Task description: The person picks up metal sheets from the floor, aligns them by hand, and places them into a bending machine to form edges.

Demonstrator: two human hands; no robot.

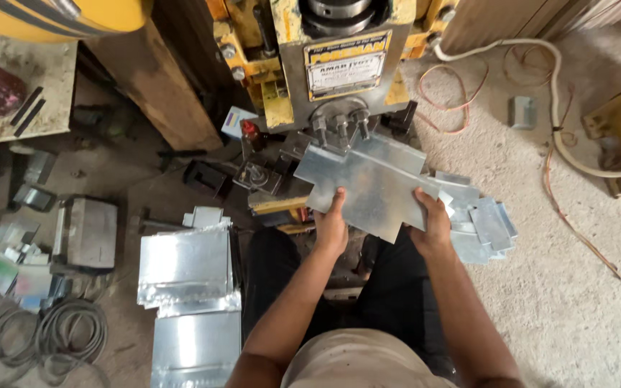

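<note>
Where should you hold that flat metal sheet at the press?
Probably by its near edge, from the person's side, as the left hand and right hand do: the metal sheet lies flat, its far end under the press.

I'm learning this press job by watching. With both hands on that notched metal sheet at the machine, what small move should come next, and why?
Probably slide the shiny notched sheet-metal blank a little further in under the yellow press head. The left hand and right hand grip its near edge, while its far corner only just reaches the bolts below the head. Whether it sits against a stop is hidden.
</note>
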